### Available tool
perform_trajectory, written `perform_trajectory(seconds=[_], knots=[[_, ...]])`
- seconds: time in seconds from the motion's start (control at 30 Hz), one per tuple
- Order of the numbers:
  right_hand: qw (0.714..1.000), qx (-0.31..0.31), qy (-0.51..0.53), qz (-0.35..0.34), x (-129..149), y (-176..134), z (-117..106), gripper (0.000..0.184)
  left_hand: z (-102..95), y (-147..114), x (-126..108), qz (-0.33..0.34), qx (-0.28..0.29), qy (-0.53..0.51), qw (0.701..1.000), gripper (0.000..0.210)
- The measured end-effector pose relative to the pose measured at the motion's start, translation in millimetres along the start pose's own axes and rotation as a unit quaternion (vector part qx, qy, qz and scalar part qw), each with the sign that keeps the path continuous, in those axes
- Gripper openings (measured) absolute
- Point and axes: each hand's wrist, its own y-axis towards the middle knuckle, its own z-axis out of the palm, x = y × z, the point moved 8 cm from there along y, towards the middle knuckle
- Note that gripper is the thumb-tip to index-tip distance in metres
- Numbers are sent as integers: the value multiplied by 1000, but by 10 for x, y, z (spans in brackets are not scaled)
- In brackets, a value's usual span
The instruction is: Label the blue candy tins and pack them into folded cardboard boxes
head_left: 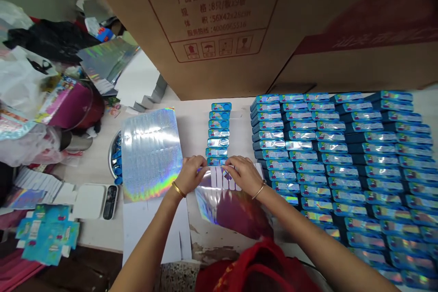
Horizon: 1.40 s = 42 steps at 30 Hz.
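Left hand [190, 173] and right hand [244, 175] flank a blue box [216, 162]; whether fingers [201, 160] clamp it is unclear. Bench [195, 137] borders a glossy sheet [222, 203].

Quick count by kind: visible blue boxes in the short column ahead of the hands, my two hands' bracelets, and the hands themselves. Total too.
Blue boxes in the short column: 7, the nearest partly covered by the fingers
Bracelets: 2, one per wrist
Hands: 2
Total: 11
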Motion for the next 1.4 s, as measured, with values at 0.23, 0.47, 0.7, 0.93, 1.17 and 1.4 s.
perform_trajectory(seconds=[0.23, 0.47, 0.7, 0.93, 1.17, 1.4], knots=[[998, 59, 27, -1, 97, 95, -17, 24, -33, -26, 3, -26, -22, -92, 995, 19], [991, 50, 124, 33, -99, 211, 3, 27, -7, -25, -150, 23, -66, 91, 993, 24], [984, 38, 160, 65, -232, 252, 81, 28, 98, -167, -219, 53, -106, 102, 988, 23], [999, 27, -40, 14, -143, 265, 107, 22, -182, -512, -476, 55, -179, -17, 982, 5], [969, -125, 211, 18, -82, 243, -210, 43, -451, -111, -144, -160, -366, -444, 802, 20], [891, -172, 397, 137, -364, 576, -317, 33, -88, 657, 19, -194, -313, -562, 740, 29]])
